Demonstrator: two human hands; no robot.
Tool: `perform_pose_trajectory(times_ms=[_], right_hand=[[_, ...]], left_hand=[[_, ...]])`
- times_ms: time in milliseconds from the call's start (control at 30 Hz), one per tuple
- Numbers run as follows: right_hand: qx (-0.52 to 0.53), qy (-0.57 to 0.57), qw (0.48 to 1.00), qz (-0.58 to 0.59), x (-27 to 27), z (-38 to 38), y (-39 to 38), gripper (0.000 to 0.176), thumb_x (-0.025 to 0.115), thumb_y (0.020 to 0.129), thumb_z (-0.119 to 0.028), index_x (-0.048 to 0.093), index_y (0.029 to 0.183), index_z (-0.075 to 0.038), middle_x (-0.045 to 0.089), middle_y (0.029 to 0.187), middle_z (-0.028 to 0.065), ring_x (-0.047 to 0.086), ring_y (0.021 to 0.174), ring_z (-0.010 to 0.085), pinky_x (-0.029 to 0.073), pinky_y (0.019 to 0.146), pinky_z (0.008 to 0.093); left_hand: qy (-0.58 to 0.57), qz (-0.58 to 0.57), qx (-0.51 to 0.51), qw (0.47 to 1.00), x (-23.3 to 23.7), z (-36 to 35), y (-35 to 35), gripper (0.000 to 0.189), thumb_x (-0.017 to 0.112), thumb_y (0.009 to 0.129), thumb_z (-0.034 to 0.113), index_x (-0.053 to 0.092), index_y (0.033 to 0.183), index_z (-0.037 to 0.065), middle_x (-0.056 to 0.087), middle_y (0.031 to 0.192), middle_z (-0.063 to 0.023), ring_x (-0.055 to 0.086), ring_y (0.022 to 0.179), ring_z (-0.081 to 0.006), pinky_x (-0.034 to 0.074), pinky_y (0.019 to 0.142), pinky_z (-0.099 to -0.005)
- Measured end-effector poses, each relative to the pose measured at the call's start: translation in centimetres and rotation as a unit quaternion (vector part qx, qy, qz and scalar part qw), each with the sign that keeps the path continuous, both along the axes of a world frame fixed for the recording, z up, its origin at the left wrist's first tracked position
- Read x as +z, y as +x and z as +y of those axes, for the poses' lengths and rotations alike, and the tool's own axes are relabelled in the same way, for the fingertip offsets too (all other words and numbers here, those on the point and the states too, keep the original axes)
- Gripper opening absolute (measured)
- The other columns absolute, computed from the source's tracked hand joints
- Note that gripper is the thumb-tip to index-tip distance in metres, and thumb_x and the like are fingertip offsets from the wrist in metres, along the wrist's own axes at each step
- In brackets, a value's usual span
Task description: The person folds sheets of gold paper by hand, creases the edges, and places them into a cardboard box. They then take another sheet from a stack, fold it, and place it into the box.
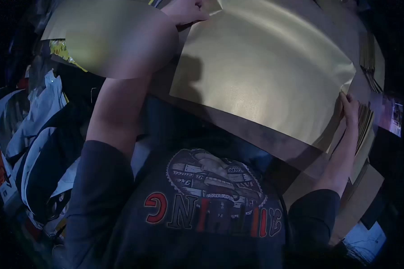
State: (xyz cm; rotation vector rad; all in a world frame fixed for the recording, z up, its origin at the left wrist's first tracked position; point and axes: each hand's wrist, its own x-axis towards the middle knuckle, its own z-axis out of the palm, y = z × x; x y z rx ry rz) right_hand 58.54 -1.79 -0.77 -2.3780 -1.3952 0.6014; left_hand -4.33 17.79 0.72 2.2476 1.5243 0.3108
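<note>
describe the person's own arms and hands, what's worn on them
Short dark sleeves, the left sleeve and right sleeve, cover only the upper arms; the rest is bare. The left hand and right hand wear no gloves; no watch or ring shows in the dim light.

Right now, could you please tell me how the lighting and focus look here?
Head view: dim, black fisheye corners; soft glare streaks the gold sheet; a shadow crosses its left edge below the left hand; the nearer curled sheet is blurred.
</note>
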Motion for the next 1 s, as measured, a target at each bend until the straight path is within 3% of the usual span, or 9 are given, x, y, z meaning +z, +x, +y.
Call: perform_pose_trajectory(times_ms=[333, 400, 533, 600, 733, 800, 867, 933, 1000], right_hand=[[-0.006, -0.012, 1.000, -0.026, -0.2, 0.1, 1.1, 0.033, 0.065, 0.093, -0.031, 0.066, 0.100, 0.001, 0.064, 0.087, 0.0030, 0.056, 0.077, 0.0104, 0.045, 0.067, 0.0285], [-0.040, -0.012, 0.999, 0.007, -0.4, 0.1, 1.2, 0.029, 0.067, 0.091, -0.027, 0.065, 0.100, 0.001, 0.065, 0.090, 0.0068, 0.057, 0.083, 0.0146, 0.045, 0.075, 0.0313], [-0.034, -0.034, 0.999, -0.001, -0.8, 0.2, 2.2, 0.030, 0.067, 0.091, -0.028, 0.065, 0.100, 0.001, 0.064, 0.088, 0.0067, 0.057, 0.081, 0.0155, 0.045, 0.075, 0.0318], [0.001, 0.016, 1.000, 0.006, -1.1, 0.0, 2.4, 0.033, 0.068, 0.090, -0.029, 0.064, 0.100, 0.002, 0.064, 0.087, 0.0077, 0.057, 0.081, 0.0171, 0.046, 0.076, 0.0327], [-0.037, -0.027, 0.998, -0.037, -1.0, 0.3, 2.0, 0.035, 0.069, 0.089, -0.031, 0.064, 0.101, 0.002, 0.065, 0.088, 0.0098, 0.057, 0.082, 0.0178, 0.046, 0.077, 0.0331], [0.031, -0.012, 0.996, -0.086, -1.3, 0.4, 2.6, 0.033, 0.067, 0.091, -0.031, 0.065, 0.096, 0.002, 0.063, 0.080, 0.0049, 0.056, 0.073, 0.0121, 0.044, 0.064, 0.0298], [0.039, 0.004, 0.996, -0.079, -0.6, 0.5, 1.2, 0.033, 0.069, 0.089, -0.031, 0.064, 0.098, 0.000, 0.065, 0.086, 0.0073, 0.059, 0.077, 0.0155, 0.046, 0.070, 0.0309], [0.020, 0.063, 0.986, -0.155, -0.3, -0.1, -0.6, 0.035, 0.070, 0.087, -0.032, 0.063, 0.100, 0.000, 0.067, 0.094, 0.0120, 0.063, 0.084, 0.0212, 0.049, 0.078, 0.0342], [-0.022, 0.027, 0.980, -0.194, 0.5, 0.0, -2.3, 0.046, 0.071, 0.083, -0.037, 0.063, 0.114, -0.004, 0.067, 0.110, 0.0191, 0.063, 0.106, 0.0327, 0.048, 0.091, 0.0411]], left_hand=[[-0.011, 0.017, 0.045, 0.999, 0.4, -0.3, 0.6, 0.027, 0.074, 0.081, 0.021, 0.065, 0.089, -0.003, 0.058, 0.069, -0.0050, 0.053, 0.065, -0.0146, 0.045, 0.063, -0.0342], [-0.013, 0.020, 0.050, 0.998, 0.5, -0.5, 0.6, 0.027, 0.074, 0.081, 0.021, 0.065, 0.090, -0.002, 0.058, 0.069, -0.0051, 0.053, 0.065, -0.0147, 0.045, 0.063, -0.0342], [-0.017, 0.028, 0.057, 0.998, 0.6, -0.6, 1.2, 0.027, 0.075, 0.081, 0.021, 0.065, 0.091, -0.002, 0.058, 0.070, -0.0053, 0.053, 0.066, -0.0148, 0.045, 0.064, -0.0341], [-0.019, 0.032, 0.059, 0.998, 0.7, -0.8, 0.8, 0.027, 0.075, 0.081, 0.021, 0.065, 0.091, -0.002, 0.059, 0.070, -0.0054, 0.054, 0.066, -0.0149, 0.046, 0.064, -0.0341], [-0.026, 0.036, 0.052, 0.998, 1.0, -0.7, 0.5, 0.027, 0.075, 0.081, 0.021, 0.065, 0.092, -0.002, 0.059, 0.071, -0.0055, 0.054, 0.066, -0.0151, 0.046, 0.064, -0.0341], [-0.031, 0.026, 0.031, 0.999, 0.9, -1.0, 0.1, 0.027, 0.075, 0.081, 0.021, 0.065, 0.093, -0.002, 0.059, 0.071, -0.0056, 0.054, 0.066, -0.0152, 0.046, 0.064, -0.0340], [-0.039, 0.011, 0.002, 0.999, 0.6, -0.3, 0.2, 0.028, 0.075, 0.081, 0.021, 0.065, 0.094, -0.002, 0.059, 0.071, -0.0057, 0.055, 0.067, -0.0153, 0.046, 0.064, -0.0340], [-0.045, -0.007, -0.034, 0.998, 0.6, 0.0, 2.0, 0.028, 0.075, 0.081, 0.021, 0.065, 0.094, -0.002, 0.060, 0.072, -0.0058, 0.055, 0.067, -0.0154, 0.046, 0.065, -0.0340], [-0.015, -0.107, -0.049, 0.993, -1.5, 0.5, 0.9, 0.041, 0.075, 0.081, 0.022, 0.062, 0.114, 0.000, 0.064, 0.086, -0.0088, 0.059, 0.078, -0.0174, 0.049, 0.072, -0.0339]])
